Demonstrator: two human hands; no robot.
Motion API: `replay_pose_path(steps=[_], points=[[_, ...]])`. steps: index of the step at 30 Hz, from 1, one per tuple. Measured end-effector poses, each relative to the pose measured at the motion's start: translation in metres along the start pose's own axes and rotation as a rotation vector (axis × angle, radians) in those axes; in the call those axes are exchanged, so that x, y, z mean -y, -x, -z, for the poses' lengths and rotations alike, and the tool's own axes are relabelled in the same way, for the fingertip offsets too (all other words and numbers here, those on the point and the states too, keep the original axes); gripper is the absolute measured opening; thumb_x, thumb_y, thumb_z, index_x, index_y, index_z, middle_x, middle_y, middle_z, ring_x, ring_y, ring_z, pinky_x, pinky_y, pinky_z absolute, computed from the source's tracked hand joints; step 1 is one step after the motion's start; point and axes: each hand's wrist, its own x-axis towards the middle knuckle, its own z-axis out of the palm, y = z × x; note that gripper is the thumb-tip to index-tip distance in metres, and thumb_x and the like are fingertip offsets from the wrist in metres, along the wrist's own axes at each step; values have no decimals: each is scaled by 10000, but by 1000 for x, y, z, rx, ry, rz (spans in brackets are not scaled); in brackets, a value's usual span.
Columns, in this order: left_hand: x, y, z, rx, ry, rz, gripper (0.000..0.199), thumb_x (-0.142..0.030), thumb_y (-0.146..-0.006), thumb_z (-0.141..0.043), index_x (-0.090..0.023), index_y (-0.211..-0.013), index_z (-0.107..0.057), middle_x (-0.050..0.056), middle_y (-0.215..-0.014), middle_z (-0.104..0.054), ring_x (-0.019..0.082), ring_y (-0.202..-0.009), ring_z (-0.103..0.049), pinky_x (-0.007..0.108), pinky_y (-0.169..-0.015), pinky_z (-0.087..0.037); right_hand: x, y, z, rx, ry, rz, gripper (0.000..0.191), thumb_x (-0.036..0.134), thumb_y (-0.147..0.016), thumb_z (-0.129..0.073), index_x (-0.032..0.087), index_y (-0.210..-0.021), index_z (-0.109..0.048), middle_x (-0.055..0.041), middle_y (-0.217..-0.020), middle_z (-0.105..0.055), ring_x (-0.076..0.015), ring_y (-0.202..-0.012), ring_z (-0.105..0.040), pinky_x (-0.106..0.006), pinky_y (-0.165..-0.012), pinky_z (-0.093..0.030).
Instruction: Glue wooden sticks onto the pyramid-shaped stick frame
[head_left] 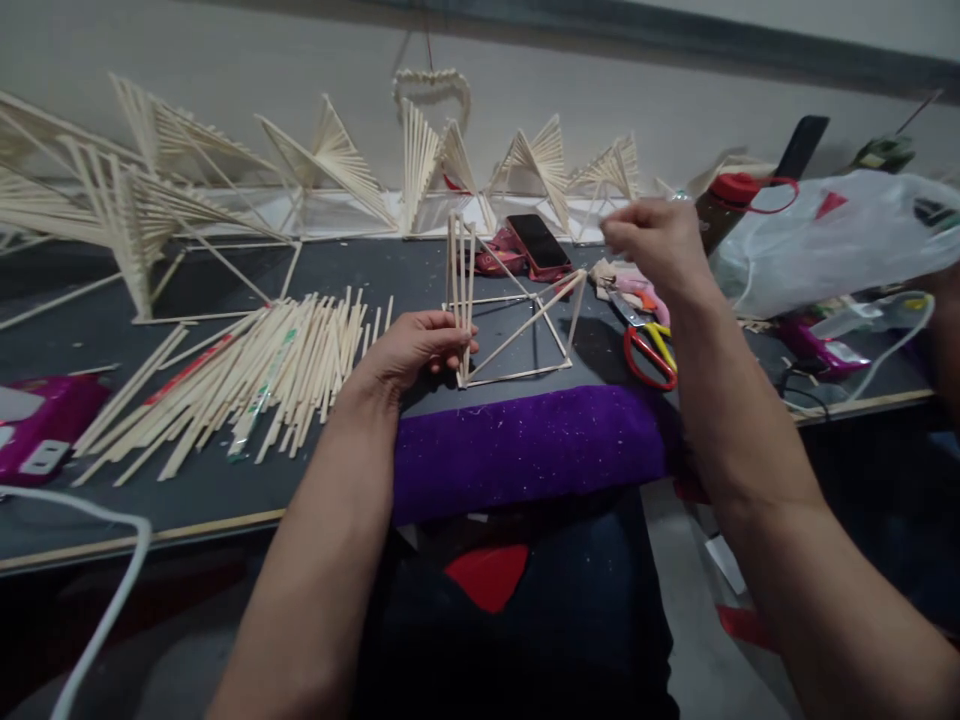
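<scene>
Head view: your left hand (427,345) pinches the slender upright sticks of a stick frame (517,378) between thumb and fingertips, at its near left corner. The frame stands on the tabletop (420,395) directly before you, just beyond a purple cloth (525,450). Your right hand (664,235) is raised to the right of the frame, fingers curled; whether they grip anything cannot be told. The tabletop is flat, dark grey and pale-edged, set against a plain light wall (262,50). Materials: the frame is of thin, straight pale sticks with a square-cornered base and slanting braces; the cloth is soft and flecked with pale specks. Left, loose sticks (300,370) fan out in a heap; right lie scissors (649,358) with red and yellow handles. Behind, twisted, ribbed stick models (532,165) line the wall.
</scene>
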Motion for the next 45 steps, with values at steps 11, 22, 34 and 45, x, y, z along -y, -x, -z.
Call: replay_pose_path(steps=[11, 22, 34, 45], points=[[0, 3, 2, -30, -34, 54, 213, -278, -685, -799, -150, -839, -727, 68, -791, -745, 56, -460, -549, 161, -368, -290, 29, -34, -106, 585, -205, 77, 120, 266, -652, -784, 203, -676, -684, 18, -545, -608, -110, -542, -476, -262, -506, -407], [-5, 5, -1, -53, -66, 74, 198, -257, -671, -787, -155, -829, -724, 59, -782, -750, 58, -461, -550, 170, -370, -283, 17, -35, -119, 823, -415, 23, 254, 387, -648, -786, 171, -662, -653, 2, -565, -571, -92, -496, -453, -230, -449, -399], [-4, 5, -2, -55, -65, 76, 197, -254, -679, -785, -146, -833, -728, 65, -778, -753, 57, -454, -555, 165, -361, -293, 11, -34, -128, 789, -447, -9, 236, 324, -772, -754, 163, -726, -588, 30, -591, -600, -70, -500, -474, -210, -438, -388], [-5, 4, -5, -84, -83, 79, 181, -261, -687, -768, -133, -806, -721, 81, -792, -753, 57, -453, -559, 160, -351, -297, 20, -28, -124, 764, -389, -47, 130, 230, -756, -700, 209, -686, -593, 17, -582, -591, -110, -526, -535, -250, -542, -472]])
